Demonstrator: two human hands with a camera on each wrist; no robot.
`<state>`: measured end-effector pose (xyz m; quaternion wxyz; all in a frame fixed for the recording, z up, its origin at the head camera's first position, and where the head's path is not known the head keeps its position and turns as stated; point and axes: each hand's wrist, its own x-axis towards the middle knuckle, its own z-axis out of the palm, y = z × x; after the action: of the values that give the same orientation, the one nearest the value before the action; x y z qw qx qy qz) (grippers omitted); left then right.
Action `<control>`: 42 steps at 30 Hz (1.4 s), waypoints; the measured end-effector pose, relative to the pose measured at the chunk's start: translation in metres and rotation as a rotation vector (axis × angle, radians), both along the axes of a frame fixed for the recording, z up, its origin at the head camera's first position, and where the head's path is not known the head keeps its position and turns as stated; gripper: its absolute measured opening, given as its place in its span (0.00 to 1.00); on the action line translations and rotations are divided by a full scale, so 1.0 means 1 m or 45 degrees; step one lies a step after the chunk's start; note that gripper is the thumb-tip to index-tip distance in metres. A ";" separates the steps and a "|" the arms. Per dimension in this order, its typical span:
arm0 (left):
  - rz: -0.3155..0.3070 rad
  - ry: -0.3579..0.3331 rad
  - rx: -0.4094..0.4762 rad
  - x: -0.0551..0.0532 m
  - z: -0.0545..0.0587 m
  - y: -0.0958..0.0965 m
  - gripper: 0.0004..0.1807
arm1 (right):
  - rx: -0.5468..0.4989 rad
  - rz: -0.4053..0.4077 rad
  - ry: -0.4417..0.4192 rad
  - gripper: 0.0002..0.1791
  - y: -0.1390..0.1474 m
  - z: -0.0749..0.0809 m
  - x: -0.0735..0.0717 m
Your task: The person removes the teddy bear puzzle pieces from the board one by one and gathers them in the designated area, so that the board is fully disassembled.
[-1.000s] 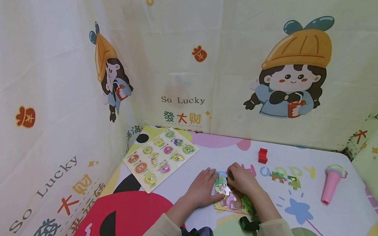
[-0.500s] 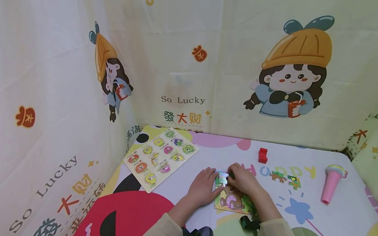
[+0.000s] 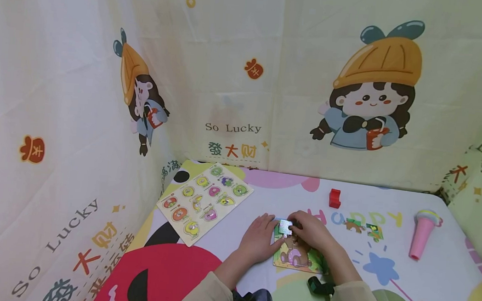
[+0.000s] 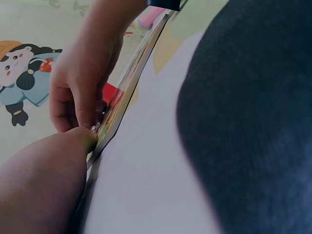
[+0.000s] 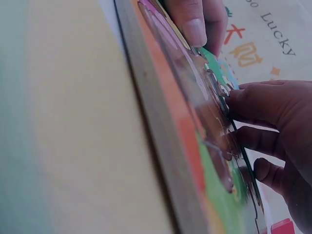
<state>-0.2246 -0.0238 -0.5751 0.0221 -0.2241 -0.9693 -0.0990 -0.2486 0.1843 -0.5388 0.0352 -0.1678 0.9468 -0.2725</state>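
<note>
A small jigsaw puzzle with a bear picture (image 3: 296,255) lies on the table in front of me, its board edge seen side-on in the right wrist view. My left hand (image 3: 259,239) rests along its left side with fairly straight fingers, the thumb touching the picture. At the puzzle's top, my right hand (image 3: 311,229) pinches a shiny puzzle piece (image 3: 285,227) between thumb and fingertips. The right wrist view has the right hand's fingers (image 5: 258,105) close on the puzzle surface, partly hiding the piece. Two loose puzzle pieces (image 3: 354,225) lie to the right.
A fruit-picture board (image 3: 204,203) lies at the left back. Beyond the puzzle stands a small red block (image 3: 335,198), and a pink toy microphone (image 3: 422,235) lies far right. Printed cloth (image 3: 244,100) hangs around the table's back and sides.
The left thumb has shifted upward along the puzzle. My right hand has moved slightly, and the shiny piece at the top now shows more. The loose pieces have stayed put.
</note>
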 end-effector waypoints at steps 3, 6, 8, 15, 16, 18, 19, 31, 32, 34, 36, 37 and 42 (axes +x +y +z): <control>0.003 -0.009 -0.006 0.000 0.001 0.000 0.37 | 0.030 0.034 0.076 0.14 0.000 -0.001 0.000; 0.006 -0.008 -0.012 0.000 0.001 0.000 0.37 | 0.050 0.039 0.121 0.13 0.001 -0.001 -0.001; 0.007 -0.008 -0.012 0.000 0.001 0.000 0.37 | 0.053 0.030 0.123 0.13 0.001 -0.001 0.000; 0.003 -0.018 -0.010 0.001 0.001 -0.001 0.37 | -0.021 -0.009 0.124 0.12 0.012 0.002 -0.001; 0.000 -0.018 -0.006 0.001 0.001 -0.001 0.37 | -0.028 -0.013 0.135 0.12 0.016 0.003 -0.001; -0.004 -0.019 0.002 0.001 0.001 -0.001 0.37 | -0.031 -0.024 0.161 0.12 0.023 0.006 -0.002; -0.007 -0.020 0.006 0.001 0.001 -0.001 0.37 | -0.027 -0.034 0.170 0.12 0.027 0.008 -0.003; -0.002 -0.041 0.026 0.000 -0.002 -0.002 0.37 | 0.012 -0.203 0.159 0.12 0.103 0.010 -0.016; -0.002 -0.044 0.027 0.000 -0.002 -0.001 0.37 | 0.020 -0.214 0.149 0.12 0.109 0.009 -0.017; -0.003 -0.046 0.027 0.000 -0.002 -0.001 0.37 | 0.028 -0.229 0.134 0.12 0.119 0.007 -0.018; -0.003 -0.046 0.028 0.000 -0.001 -0.001 0.37 | 0.020 -0.230 0.108 0.13 0.126 0.006 -0.017; -0.003 -0.045 0.026 0.000 -0.001 -0.001 0.37 | 0.018 -0.231 0.093 0.13 0.129 0.005 -0.017; 0.002 -0.040 0.024 0.001 -0.001 -0.001 0.37 | 0.019 -0.231 0.019 0.13 0.137 0.003 -0.018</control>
<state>-0.2240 -0.0246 -0.5757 0.0090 -0.2215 -0.9687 -0.1117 -0.2668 0.3217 -0.5357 0.0046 -0.0829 0.9603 -0.2662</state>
